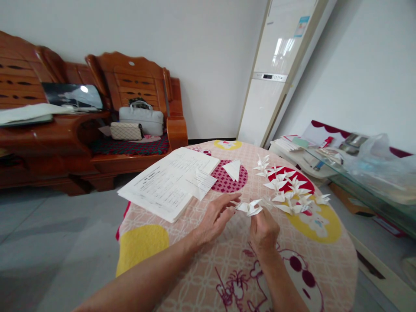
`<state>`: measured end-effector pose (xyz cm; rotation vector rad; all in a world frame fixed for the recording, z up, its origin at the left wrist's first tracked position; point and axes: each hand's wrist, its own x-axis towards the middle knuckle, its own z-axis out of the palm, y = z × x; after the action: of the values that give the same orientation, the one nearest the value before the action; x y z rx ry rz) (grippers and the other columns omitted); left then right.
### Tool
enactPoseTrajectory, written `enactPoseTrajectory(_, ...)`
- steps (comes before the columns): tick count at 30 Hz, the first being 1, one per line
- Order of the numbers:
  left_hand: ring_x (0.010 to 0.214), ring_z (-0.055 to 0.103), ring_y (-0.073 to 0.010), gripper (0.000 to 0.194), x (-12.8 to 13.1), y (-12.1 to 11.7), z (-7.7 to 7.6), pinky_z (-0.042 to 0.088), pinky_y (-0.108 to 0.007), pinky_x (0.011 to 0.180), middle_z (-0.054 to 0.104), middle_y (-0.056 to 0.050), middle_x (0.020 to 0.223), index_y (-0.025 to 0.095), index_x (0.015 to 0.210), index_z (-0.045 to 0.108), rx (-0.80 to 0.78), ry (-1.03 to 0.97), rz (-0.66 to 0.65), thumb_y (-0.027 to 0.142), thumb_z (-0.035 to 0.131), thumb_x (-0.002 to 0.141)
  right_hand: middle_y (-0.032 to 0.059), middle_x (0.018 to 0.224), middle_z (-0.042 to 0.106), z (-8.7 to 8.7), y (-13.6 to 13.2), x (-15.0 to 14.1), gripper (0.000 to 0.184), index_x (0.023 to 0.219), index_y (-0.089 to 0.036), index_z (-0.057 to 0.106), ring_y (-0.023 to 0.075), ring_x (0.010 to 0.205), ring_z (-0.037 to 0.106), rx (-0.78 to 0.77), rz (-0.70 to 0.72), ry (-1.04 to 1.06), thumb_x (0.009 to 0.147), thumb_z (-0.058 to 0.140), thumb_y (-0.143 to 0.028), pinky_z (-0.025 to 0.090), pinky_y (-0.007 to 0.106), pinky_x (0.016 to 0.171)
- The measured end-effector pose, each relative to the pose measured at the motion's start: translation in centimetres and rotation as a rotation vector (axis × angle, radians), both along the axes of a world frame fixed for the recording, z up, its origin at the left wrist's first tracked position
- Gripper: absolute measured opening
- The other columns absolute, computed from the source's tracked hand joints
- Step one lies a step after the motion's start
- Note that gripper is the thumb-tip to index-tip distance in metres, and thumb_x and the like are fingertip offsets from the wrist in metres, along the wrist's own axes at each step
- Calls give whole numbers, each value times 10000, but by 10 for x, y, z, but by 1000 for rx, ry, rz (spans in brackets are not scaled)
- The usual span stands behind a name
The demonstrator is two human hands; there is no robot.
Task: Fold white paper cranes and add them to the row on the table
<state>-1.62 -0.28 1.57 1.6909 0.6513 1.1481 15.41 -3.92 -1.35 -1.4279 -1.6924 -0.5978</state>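
A white folded paper crane (249, 208) is pinched in my right hand (264, 227), just above the tablecloth. My left hand (217, 216) is beside it with fingers stretched out, its fingertips close to the crane's left wing; whether they touch it I cannot tell. Several finished paper cranes (292, 186) stand in a cluster to the right, beyond my right hand. Past my left hand lie a folded paper triangle (232, 170) and a stack of printed sheets (162, 182), with a small square of paper (201, 183) on the stack's right corner.
A patterned cloth covers the round table (201, 277). To the right stands a glass-topped side table (357, 182) bearing a plastic bag (380, 160) and papers. Wooden chairs (136, 86) with bags on one seat are at the back left; a tall air conditioner (266, 104) stands behind.
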Motion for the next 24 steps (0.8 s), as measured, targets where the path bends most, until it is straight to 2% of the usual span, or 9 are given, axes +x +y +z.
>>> enactPoseTrajectory(2,937,618,-213,388,1,3,1,551,-302,742,639,-117,1062,144,1128,645,-156,-83,-33,415,458,923,90,757,619,1,0,1,258,922,-124,639,185,734,583,-3,26,-1,948,382,-129,439,269,651)
enactPoseTrajectory(4,782,625,-188,413,4,7,-1,551,-289,643,643,-96,885,113,946,673,-306,-109,-60,474,477,903,113,856,638,1,0,0,267,1006,-121,640,198,828,592,-12,73,-7,941,382,-110,465,286,709)
enactPoseTrajectory(6,629,598,-151,410,7,10,-4,532,-273,565,606,-55,736,106,802,645,-432,-109,-106,501,546,854,131,945,639,0,2,-1,286,1087,-124,630,214,900,589,-20,99,-21,935,388,-107,483,310,752)
enactPoseTrajectory(9,516,560,-118,374,8,12,-8,500,-250,513,565,-13,626,121,709,579,-576,-117,-185,483,649,777,146,1033,622,-2,5,-2,322,1161,-137,615,238,976,575,-35,109,-34,924,398,-109,500,355,798)
enactPoseTrajectory(12,509,562,-105,358,7,14,-10,495,-236,528,564,1,622,132,686,548,-637,-140,-221,453,701,731,163,1152,591,0,5,-2,406,1248,-141,572,268,1110,533,-53,128,0,899,377,-71,482,427,901)
enactPoseTrajectory(16,552,571,-93,344,4,19,-10,498,-220,575,571,6,667,132,675,543,-629,-173,-162,424,720,716,203,1300,520,11,-1,-1,495,1312,-99,504,305,1243,449,10,120,115,839,380,-24,405,511,1001)
enactPoseTrajectory(19,584,576,-97,335,2,22,-12,499,-221,597,595,-7,701,130,685,554,-616,-183,-122,422,713,724,171,1113,620,18,-9,-3,390,1204,-113,566,274,1082,555,64,154,157,836,458,-40,464,455,916)
enactPoseTrajectory(22,591,573,-99,335,3,23,-14,495,-222,604,599,-10,694,129,691,561,-634,-182,-132,426,714,723,97,854,655,17,-13,-7,215,1042,-135,616,209,825,611,17,224,180,854,527,-80,504,346,755)
enactPoseTrajectory(24,580,566,-99,345,5,22,-14,489,-223,597,592,-8,671,129,682,560,-654,-178,-151,433,721,713,76,775,652,14,-13,-11,138,974,-139,625,186,731,612,-28,244,194,869,538,-114,496,302,677)
